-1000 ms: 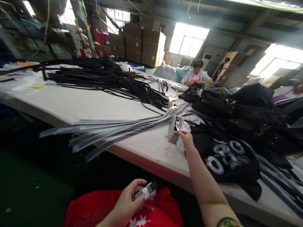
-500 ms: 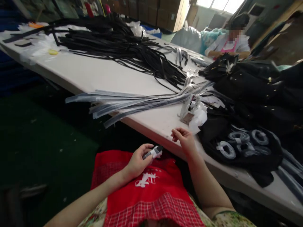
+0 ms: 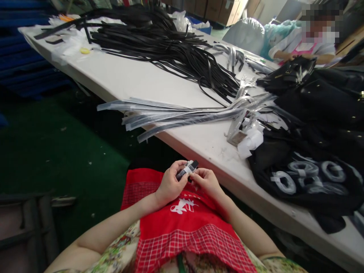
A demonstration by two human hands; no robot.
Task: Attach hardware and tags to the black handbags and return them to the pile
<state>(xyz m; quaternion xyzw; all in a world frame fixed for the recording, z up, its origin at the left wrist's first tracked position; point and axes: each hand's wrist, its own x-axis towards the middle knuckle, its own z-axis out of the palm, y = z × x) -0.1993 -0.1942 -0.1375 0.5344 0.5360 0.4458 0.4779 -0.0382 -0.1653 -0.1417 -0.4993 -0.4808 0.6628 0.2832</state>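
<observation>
Over the red apron [image 3: 159, 193], my left hand [image 3: 170, 184] is closed round a small rolled-up dark strap [image 3: 180, 175] with a white band [image 3: 188, 169] about its middle. From the other side, my right hand [image 3: 207, 182] has its thumb and fingertips pinched together at the edge of that white band. What exactly lies between those fingertips is too small to make out. Beyond the hands, on the white table [image 3: 196, 140], stands a metal tape dispenser [image 3: 236, 134] with crumpled white paper [image 3: 251, 142] against it.
Plastic-wrapped strips [image 3: 170, 115] overhang the table's near edge. Black straps [image 3: 159, 49] lie heaped farther back. At right, several wrapped coils [image 3: 284, 182] rest on black fabric [image 3: 267, 163] near black bags [image 3: 321, 91]. A co-worker [image 3: 307, 47] sits across the table.
My right hand has come down and left from near the table edge to the rolled strap in my left hand. The camera view has shifted somewhat left and down.
</observation>
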